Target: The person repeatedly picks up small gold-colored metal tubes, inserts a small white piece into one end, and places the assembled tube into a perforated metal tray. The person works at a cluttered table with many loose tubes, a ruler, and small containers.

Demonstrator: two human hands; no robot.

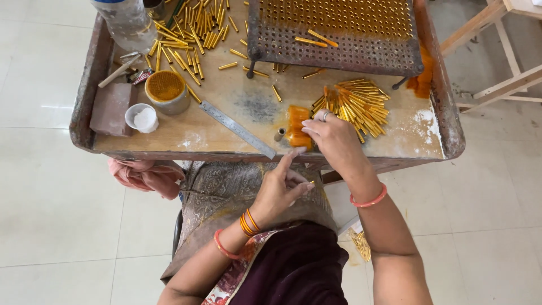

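Observation:
My left hand [280, 189] hovers just below the tray's near edge, index finger raised toward an orange tuft [297, 127] of fibre, and pinches a small gold tube between thumb and fingers. My right hand [330, 137] reaches over the tray edge, its fingers resting on that orange tuft. A short grey tube [279, 134] stands just left of the tuft. A heap of gold tubes [358, 105] lies right behind my right hand.
The wooden tray [83, 96] holds a steel ruler [237, 129], a tin of orange powder [166, 92], a small white cup [141, 118], a brown block [110, 109], a plastic bottle [127, 22], scattered gold tubes [186, 39] and a perforated metal rack [339, 39]. A wooden frame [497, 51] stands to the right.

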